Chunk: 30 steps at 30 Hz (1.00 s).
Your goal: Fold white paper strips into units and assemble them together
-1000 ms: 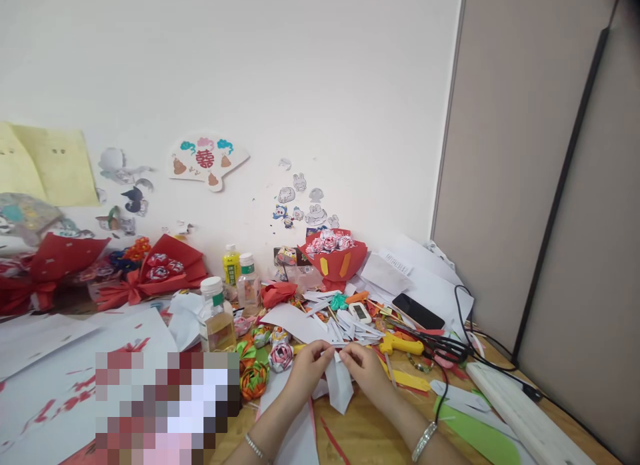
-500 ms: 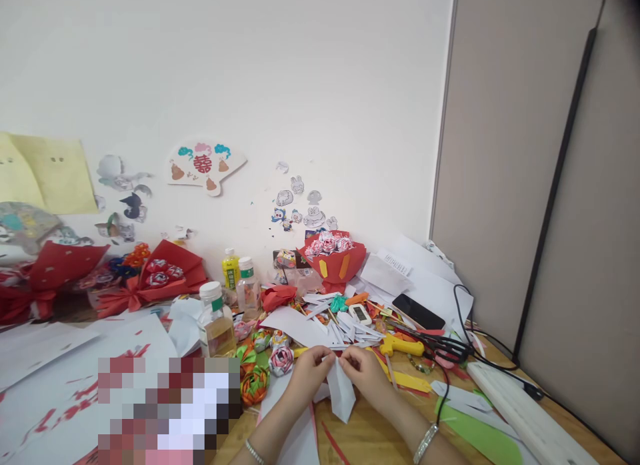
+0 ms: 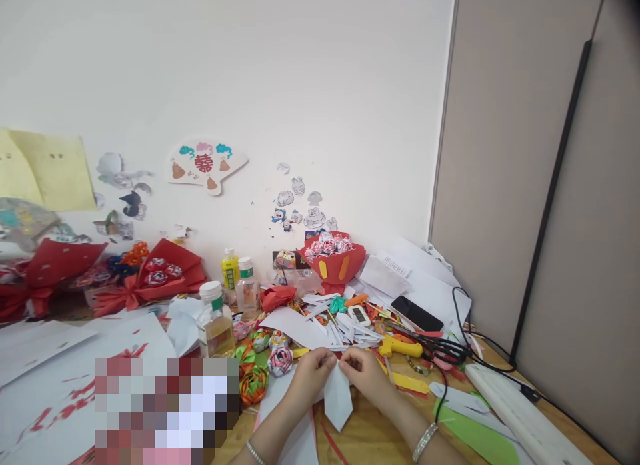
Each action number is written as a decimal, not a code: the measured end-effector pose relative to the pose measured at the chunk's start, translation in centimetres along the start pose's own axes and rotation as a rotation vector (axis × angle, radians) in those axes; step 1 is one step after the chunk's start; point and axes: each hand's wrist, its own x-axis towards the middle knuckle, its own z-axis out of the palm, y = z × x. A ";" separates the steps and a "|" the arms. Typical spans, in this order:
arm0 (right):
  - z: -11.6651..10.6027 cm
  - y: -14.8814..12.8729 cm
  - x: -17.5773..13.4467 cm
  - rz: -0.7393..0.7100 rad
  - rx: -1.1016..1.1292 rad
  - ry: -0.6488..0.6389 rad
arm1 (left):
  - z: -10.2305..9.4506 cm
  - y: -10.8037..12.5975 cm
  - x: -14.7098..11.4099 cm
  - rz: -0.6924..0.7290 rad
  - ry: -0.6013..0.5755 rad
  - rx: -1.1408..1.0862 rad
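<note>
A narrow strip of white paper (image 3: 339, 401) with a pointed lower end hangs between my hands. My left hand (image 3: 316, 375) pinches its top edge from the left. From the other side my right hand (image 3: 367, 373) pinches the same edge, thumb and finger pressed together. The fingertips nearly meet, so the very top of the strip is hidden. Just beyond my hands lies a heap of folded white paper pieces (image 3: 345, 330). Left of my left hand sits a pink and white paper flower (image 3: 280, 361), beside an orange and green one (image 3: 253, 383).
A yellow hot glue gun (image 3: 400, 347) lies at right, near black cables (image 3: 447, 351) and a white power strip (image 3: 520, 411). A phone (image 3: 417, 313) rests behind them. A bottle of amber liquid (image 3: 217, 325) stands at left. A red-wrapped bouquet (image 3: 334, 259) is against the wall.
The strip's lower end has swung slightly left and down, and its face has turned more toward me. Both hands keep their pinch, almost in the same place.
</note>
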 end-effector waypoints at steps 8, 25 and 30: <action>0.0 0.4 0.2 0.024 0.071 0.002 | 0.4 -0.8 0.2 -0.006 0.006 -0.030; -0.2 1.3 0.2 0.110 0.271 -0.147 | 0.1 -0.5 0.1 0.011 0.007 -0.027; -0.2 1.5 0.2 0.120 0.281 -0.125 | 0.2 -1.0 0.3 0.010 0.019 -0.042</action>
